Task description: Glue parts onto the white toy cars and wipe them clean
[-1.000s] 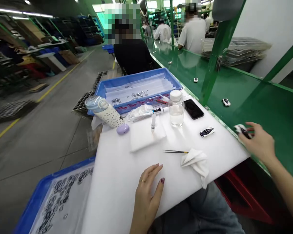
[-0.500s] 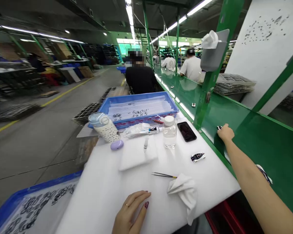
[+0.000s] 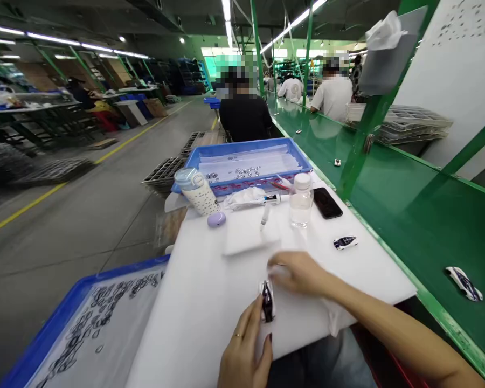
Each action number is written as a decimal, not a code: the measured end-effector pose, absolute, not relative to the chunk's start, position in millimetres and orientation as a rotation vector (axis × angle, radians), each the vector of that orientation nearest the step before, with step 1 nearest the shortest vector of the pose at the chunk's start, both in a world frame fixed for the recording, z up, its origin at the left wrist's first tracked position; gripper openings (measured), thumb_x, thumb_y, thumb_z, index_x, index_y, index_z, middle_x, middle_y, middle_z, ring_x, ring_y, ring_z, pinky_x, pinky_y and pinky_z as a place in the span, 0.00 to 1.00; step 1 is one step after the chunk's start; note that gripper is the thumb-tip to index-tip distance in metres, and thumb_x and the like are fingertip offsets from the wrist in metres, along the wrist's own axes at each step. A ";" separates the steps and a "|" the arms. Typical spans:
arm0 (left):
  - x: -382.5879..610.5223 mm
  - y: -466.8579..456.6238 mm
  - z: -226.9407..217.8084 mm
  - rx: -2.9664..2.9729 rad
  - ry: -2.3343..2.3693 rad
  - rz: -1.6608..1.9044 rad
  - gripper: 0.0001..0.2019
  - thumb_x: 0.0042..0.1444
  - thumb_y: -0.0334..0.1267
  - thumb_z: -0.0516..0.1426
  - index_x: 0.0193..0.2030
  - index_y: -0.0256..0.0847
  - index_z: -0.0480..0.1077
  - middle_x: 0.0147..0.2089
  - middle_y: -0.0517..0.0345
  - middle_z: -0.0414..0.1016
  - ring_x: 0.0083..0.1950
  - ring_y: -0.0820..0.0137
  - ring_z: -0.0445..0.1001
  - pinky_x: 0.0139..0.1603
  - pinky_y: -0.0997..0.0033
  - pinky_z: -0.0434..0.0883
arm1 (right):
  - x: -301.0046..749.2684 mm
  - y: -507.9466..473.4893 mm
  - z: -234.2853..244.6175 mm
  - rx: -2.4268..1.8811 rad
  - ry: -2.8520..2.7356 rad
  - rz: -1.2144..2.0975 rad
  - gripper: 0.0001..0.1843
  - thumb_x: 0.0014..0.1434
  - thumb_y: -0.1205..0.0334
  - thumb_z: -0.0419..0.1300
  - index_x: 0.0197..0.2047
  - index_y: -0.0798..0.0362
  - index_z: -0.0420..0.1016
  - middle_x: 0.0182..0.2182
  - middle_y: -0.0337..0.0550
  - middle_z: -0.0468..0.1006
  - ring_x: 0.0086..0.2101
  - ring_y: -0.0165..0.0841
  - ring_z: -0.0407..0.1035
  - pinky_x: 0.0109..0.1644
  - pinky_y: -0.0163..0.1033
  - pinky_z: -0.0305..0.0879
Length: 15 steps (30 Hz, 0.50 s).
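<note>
A small white and dark toy car stands on the white foam-topped table, its nose pointing away from me. My left hand has its fingers along the car's left side and its thumb behind, gripping it. Just beyond the car, to the right, my right hand is low over the table. Motion blurs its bent fingers, so what they hold, if anything, is unclear. Under my right forearm a white cloth shows in part; the tweezers seen earlier are hidden. Another toy car lies farther right on the table.
Beyond stand a foam pad, clear bottle, phone, purple case, dotted cup and blue tray. A green conveyor carrying toy cars runs along the right. Another blue tray sits at lower left.
My right hand has come from the conveyor to the table's middle. The small car it held there is now at my left hand, whose fingers have closed on it. The view has shifted slightly.
</note>
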<state>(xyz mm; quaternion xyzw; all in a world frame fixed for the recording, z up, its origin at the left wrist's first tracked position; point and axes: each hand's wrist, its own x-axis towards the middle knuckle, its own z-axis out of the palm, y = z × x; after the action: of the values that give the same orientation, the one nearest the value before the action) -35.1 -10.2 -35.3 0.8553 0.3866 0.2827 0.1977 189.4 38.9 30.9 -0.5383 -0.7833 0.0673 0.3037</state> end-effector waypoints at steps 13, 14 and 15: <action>0.1 18.7 -1.2 2.136 1.121 0.913 0.22 0.45 0.34 0.70 0.50 0.39 0.77 0.52 0.46 0.80 0.52 0.55 0.77 0.55 0.50 0.77 | 181.1 97.8 61.6 -1.273 -1.668 0.775 0.15 0.67 0.49 0.49 0.44 0.51 0.68 0.46 0.50 0.76 0.47 0.39 0.71 0.49 0.45 0.67; 2.0 18.4 -0.2 2.079 1.153 0.938 0.21 0.45 0.34 0.70 0.49 0.39 0.78 0.51 0.47 0.81 0.51 0.55 0.77 0.54 0.50 0.77 | 177.0 80.4 63.6 -1.194 -1.593 0.806 0.16 0.66 0.48 0.51 0.48 0.50 0.67 0.43 0.49 0.75 0.45 0.38 0.70 0.48 0.45 0.67; 3.7 18.0 1.0 2.020 1.185 0.955 0.20 0.45 0.34 0.70 0.48 0.39 0.78 0.50 0.48 0.81 0.50 0.56 0.77 0.54 0.51 0.77 | 172.3 62.8 65.3 -1.132 -1.524 0.838 0.18 0.66 0.46 0.51 0.49 0.49 0.66 0.38 0.46 0.73 0.41 0.37 0.69 0.45 0.45 0.67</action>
<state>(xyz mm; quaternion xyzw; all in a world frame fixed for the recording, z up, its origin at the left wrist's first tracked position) 3.7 18.0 1.0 0.7616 0.4466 0.3600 0.3016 172.3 62.8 65.3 -0.4699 -0.6324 0.3477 0.5083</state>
